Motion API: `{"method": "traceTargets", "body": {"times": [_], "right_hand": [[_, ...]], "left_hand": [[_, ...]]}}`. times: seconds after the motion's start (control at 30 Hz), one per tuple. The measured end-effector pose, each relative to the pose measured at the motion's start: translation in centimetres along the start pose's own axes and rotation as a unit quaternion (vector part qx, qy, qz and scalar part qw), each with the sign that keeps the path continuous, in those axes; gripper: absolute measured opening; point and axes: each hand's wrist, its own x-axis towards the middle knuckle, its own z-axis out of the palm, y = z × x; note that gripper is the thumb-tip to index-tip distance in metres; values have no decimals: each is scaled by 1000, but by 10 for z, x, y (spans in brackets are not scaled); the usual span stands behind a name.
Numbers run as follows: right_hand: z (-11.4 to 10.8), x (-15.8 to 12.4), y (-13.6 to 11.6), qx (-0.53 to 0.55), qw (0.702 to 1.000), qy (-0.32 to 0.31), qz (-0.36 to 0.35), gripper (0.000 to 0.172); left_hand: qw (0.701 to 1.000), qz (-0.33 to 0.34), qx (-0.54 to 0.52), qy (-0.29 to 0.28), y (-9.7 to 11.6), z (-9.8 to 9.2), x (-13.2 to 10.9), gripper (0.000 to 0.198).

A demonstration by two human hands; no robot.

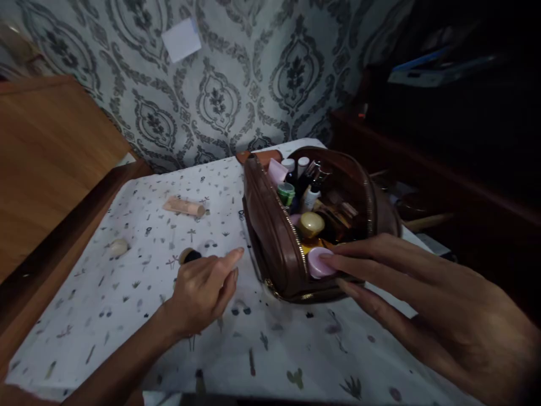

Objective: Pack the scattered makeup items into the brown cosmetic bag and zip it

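Observation:
A brown zip pouch (270, 237) stands open on a white patterned tablecloth (127, 316), packed with several small cosmetic bottles and jars. My right hand (426, 310) reaches into its near end, fingertips pinching a round pink jar (318, 263) at the pouch's rim. My left hand (207, 287) rests on the cloth just left of the pouch, fingers loosely curled with the index finger pointing toward it. A small black-capped bottle (189, 256) lies right behind my left hand's knuckles; I cannot tell whether they touch.
A beige tube (184, 207) lies on the cloth farther back. A small pale round object (118, 247) sits at the left. A wooden board (46, 163) borders the left side. Patterned wallpaper (236, 73) rises behind. Dark furniture (443, 169) stands to the right.

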Motion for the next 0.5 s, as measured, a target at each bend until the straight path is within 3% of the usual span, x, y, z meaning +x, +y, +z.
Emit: {"method": "traceTargets", "body": {"times": [0.17,0.3,0.4,0.5], "right_hand": [[5,-6,6,-38,999,-8,1,46],[2,-5,2,-53,999,-5,13,37],[-6,-5,-10,-80,995,32,56,32],[-8,-8,-25,-83,992,77,53,30]], "left_hand": [[993,-84,43,-65,-30,3,-27,21],[975,-204,3,-86,-52,3,-46,26],[949,-298,-27,-94,-67,3,-58,33],[931,-337,-67,-122,-80,7,-67,48]]}}
